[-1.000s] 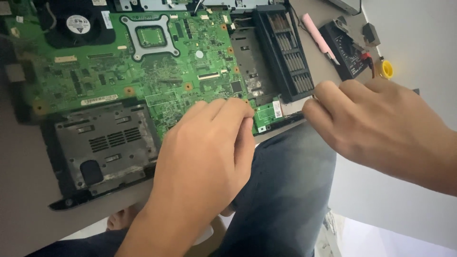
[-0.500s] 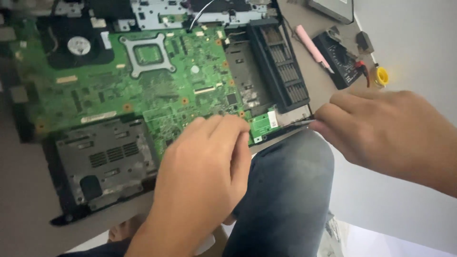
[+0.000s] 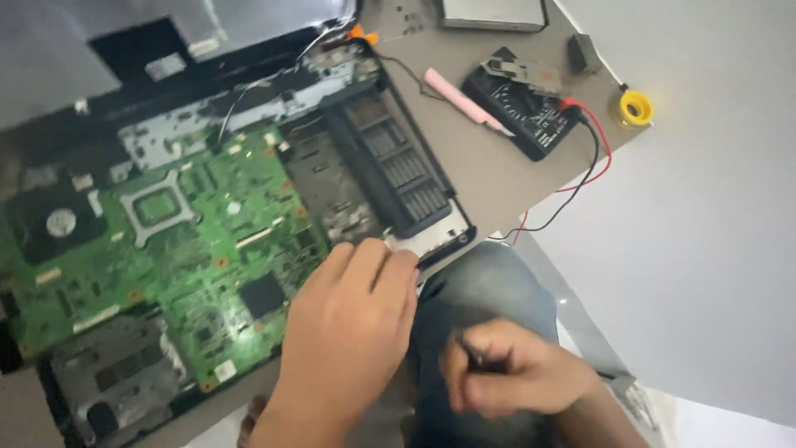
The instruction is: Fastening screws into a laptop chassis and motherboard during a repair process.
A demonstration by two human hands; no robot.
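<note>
An opened laptop with a green motherboard point(image 3: 207, 249) lies on the grey-brown table point(image 3: 497, 174), its black base frame point(image 3: 398, 166) bare at the right. My left hand point(image 3: 348, 332) rests palm down on the laptop's near right corner, fingers curled over a silvery part at the edge. My right hand point(image 3: 506, 373) is off the table, low over my jeans-clad knee point(image 3: 481, 290), closed around a thin dark tool whose tip shows between the fingers.
A black multimeter point(image 3: 526, 104) with red and black leads lies at the table's far right. Beside it are a pink pen-like stick point(image 3: 460, 99), a yellow ring point(image 3: 636, 108) and a small black block point(image 3: 584, 51). A silver box point(image 3: 493, 12) sits at the far edge.
My right hand has pulled away from the laptop's corner down to my lap, still holding the thin tool. The view has swung right and up. The left hand stays at the corner.
</note>
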